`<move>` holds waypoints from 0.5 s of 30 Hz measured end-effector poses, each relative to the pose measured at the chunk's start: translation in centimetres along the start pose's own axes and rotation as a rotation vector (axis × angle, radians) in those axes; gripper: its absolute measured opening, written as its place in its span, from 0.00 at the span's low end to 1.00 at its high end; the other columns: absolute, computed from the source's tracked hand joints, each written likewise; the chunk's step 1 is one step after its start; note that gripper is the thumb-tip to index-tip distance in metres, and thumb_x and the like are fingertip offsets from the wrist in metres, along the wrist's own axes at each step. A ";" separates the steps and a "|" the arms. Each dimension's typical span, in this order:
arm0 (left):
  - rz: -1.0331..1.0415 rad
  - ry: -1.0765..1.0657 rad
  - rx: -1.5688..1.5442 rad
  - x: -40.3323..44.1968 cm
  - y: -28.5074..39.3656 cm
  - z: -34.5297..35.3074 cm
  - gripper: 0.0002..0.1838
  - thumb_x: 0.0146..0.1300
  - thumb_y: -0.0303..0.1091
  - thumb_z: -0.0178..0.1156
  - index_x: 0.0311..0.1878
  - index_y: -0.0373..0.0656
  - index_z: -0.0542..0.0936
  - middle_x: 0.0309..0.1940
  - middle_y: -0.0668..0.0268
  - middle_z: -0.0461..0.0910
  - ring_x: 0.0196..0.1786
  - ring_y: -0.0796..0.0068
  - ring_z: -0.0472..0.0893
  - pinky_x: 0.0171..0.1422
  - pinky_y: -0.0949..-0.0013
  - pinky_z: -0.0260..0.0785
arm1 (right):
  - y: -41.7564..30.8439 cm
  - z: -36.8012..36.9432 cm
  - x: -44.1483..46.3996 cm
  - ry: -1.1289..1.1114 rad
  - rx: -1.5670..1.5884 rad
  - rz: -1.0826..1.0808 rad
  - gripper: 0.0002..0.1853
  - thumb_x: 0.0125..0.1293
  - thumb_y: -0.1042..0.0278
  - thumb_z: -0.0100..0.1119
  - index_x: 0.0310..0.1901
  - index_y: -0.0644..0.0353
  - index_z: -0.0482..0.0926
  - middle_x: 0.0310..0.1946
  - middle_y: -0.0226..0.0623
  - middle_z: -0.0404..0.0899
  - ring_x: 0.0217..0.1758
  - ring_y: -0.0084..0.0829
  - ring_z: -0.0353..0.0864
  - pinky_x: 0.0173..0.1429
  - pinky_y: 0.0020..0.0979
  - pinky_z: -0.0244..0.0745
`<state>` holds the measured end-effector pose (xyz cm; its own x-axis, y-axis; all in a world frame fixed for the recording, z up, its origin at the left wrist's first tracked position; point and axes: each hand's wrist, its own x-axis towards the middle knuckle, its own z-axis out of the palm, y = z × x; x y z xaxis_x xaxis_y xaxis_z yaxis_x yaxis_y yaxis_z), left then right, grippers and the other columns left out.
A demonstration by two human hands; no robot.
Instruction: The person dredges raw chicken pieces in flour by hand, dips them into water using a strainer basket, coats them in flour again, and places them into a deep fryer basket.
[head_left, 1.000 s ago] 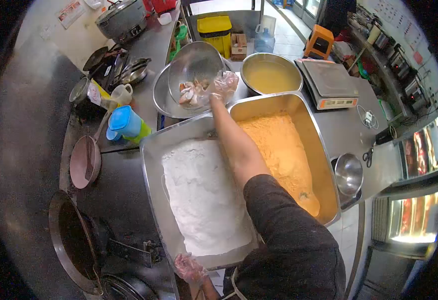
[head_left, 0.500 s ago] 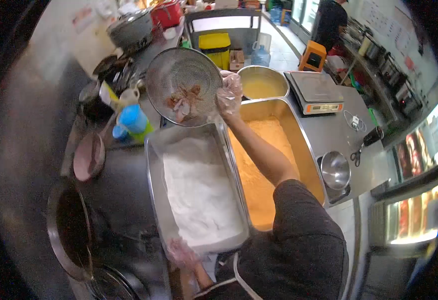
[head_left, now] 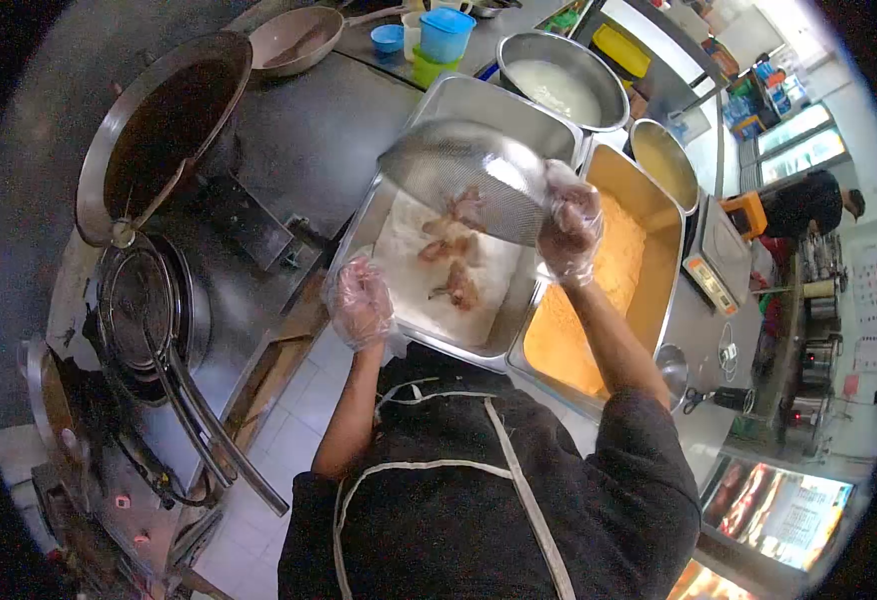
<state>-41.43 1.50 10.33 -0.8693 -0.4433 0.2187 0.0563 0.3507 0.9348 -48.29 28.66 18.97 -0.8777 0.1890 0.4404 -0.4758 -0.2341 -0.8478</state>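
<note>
My right hand [head_left: 571, 222], in a clear plastic glove, grips a round wire-mesh strainer [head_left: 459, 165] by its rim. The strainer is tipped over a deep metal tray [head_left: 459, 95] of white flour [head_left: 399, 235]. Several pieces of raw meat [head_left: 456, 245] lie on the flour, some of them partly behind the mesh. At the tray's near left corner is my left hand [head_left: 362, 303], also gloved, its fingers curled at the rim. Alongside on the right is a second metal tray [head_left: 667, 235] of orange breading [head_left: 599, 310].
Behind the trays stand a bowl of milky liquid [head_left: 559, 92] and a bowl of yellowish liquid [head_left: 665, 165]. A scale [head_left: 714, 265] is at the right. A large wok [head_left: 174, 120] and long-handled strainers [head_left: 169, 330] are at the left. Another person [head_left: 809, 205] stands far back.
The strainer has come down and tipped over the flour tray. Meat pieces that were in it now lie on the flour. My view has turned, showing more of the left side.
</note>
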 end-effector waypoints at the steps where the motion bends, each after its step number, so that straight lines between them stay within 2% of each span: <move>1: -0.013 -0.014 0.016 0.0 1.3 -0.4 0.14 0.62 0.41 0.55 0.45 0.41 0.76 0.37 0.60 0.79 0.41 0.65 0.79 0.48 0.66 0.69 | -0.6 0.1 -0.2 -0.003 -0.003 -0.001 0.20 0.57 0.60 0.54 0.47 0.65 0.73 0.44 0.38 0.76 0.49 0.28 0.74 0.53 0.28 0.67; 2: -0.013 -0.013 0.014 -0.1 0.3 -0.6 0.14 0.62 0.41 0.55 0.45 0.41 0.76 0.37 0.60 0.79 0.41 0.65 0.79 0.48 0.66 0.69 | -1.5 0.2 -0.5 -0.024 -0.184 0.026 0.19 0.57 0.61 0.54 0.47 0.65 0.73 0.44 0.38 0.76 0.49 0.27 0.74 0.53 0.27 0.68; 4: -0.058 -0.044 -0.018 0.1 -2.0 -0.1 0.15 0.61 0.42 0.56 0.45 0.42 0.76 0.37 0.61 0.80 0.42 0.65 0.79 0.48 0.65 0.70 | -2.5 1.1 -0.2 -0.016 -0.220 0.014 0.17 0.56 0.64 0.55 0.45 0.64 0.73 0.43 0.38 0.77 0.48 0.28 0.74 0.52 0.26 0.68; 5: -0.067 -0.037 -0.019 -0.1 -2.6 0.2 0.15 0.61 0.42 0.56 0.45 0.42 0.76 0.37 0.61 0.80 0.42 0.65 0.79 0.48 0.65 0.70 | -2.6 1.1 0.2 -0.025 -0.221 0.020 0.17 0.56 0.64 0.55 0.45 0.64 0.73 0.43 0.38 0.77 0.48 0.28 0.74 0.52 0.26 0.68; 7: -0.112 -0.031 0.017 -0.1 -2.7 0.3 0.14 0.60 0.41 0.56 0.45 0.44 0.76 0.39 0.61 0.80 0.43 0.64 0.80 0.48 0.65 0.70 | -2.7 0.3 1.3 0.033 -0.012 -0.136 0.16 0.56 0.66 0.56 0.44 0.65 0.73 0.43 0.37 0.77 0.48 0.27 0.75 0.51 0.26 0.69; 8: -0.118 -0.027 0.025 0.0 -2.8 0.3 0.14 0.60 0.41 0.56 0.45 0.44 0.76 0.39 0.61 0.80 0.43 0.64 0.80 0.48 0.65 0.70 | -2.9 -0.6 1.9 0.079 -0.408 -0.222 0.18 0.56 0.64 0.58 0.45 0.65 0.73 0.42 0.37 0.76 0.48 0.29 0.74 0.53 0.29 0.67; 12: -0.043 -0.008 0.011 0.0 -4.0 0.8 0.13 0.59 0.37 0.56 0.45 0.44 0.76 0.39 0.60 0.80 0.42 0.64 0.80 0.47 0.65 0.71 | -2.2 -3.9 6.5 0.256 -0.515 -0.508 0.10 0.53 0.78 0.51 0.38 0.65 0.72 0.37 0.32 0.74 0.39 0.23 0.72 0.45 0.27 0.70; 13: -0.010 0.014 -0.046 0.1 -4.6 1.1 0.12 0.59 0.36 0.56 0.45 0.43 0.76 0.38 0.60 0.80 0.42 0.65 0.80 0.47 0.65 0.71 | -3.0 -3.4 8.8 0.192 -0.640 -0.689 0.09 0.51 0.80 0.50 0.36 0.64 0.71 0.33 0.29 0.72 0.36 0.21 0.70 0.42 0.27 0.70; 15: -0.031 -0.007 0.055 0.2 -0.9 0.1 0.12 0.59 0.34 0.56 0.45 0.42 0.76 0.37 0.60 0.80 0.41 0.66 0.80 0.46 0.66 0.71 | 1.2 -11.4 13.8 0.403 -0.921 -0.604 0.08 0.47 0.82 0.48 0.32 0.64 0.71 0.29 0.28 0.72 0.32 0.19 0.69 0.38 0.24 0.69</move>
<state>-41.72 1.11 9.50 -0.8738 -0.4486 0.1877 0.0023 0.3821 0.9241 -60.30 41.90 20.62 -0.3632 0.3608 0.8590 -0.4426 0.7444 -0.4999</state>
